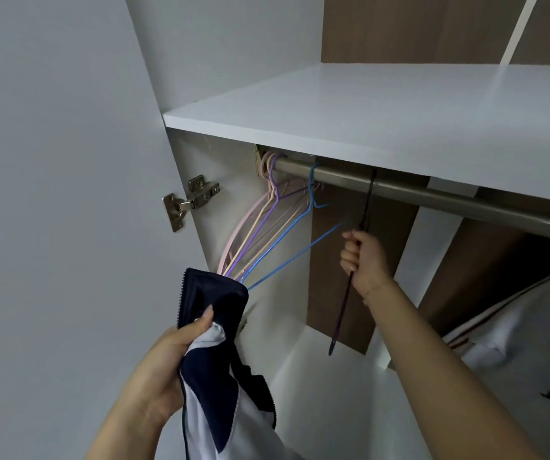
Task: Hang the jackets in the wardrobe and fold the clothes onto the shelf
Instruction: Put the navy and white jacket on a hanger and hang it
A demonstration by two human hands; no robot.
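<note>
My left hand point(170, 356) grips a navy and white zip jacket point(220, 360) by its collar, low in front of the open wardrobe. My right hand point(361, 257) grips a dark purple hanger point(344, 307) whose hook sits over the metal rail point(432, 197). Several empty hangers in pink, cream, purple and blue point(267, 234) hang bunched at the rail's left end, their lower parts hidden behind the jacket.
A white shelf point(383, 111) runs above the rail. The open door point(51, 194) stands at the left with a metal hinge point(189, 200). A white garment with red trim point(515, 327) hangs at the right of the wardrobe.
</note>
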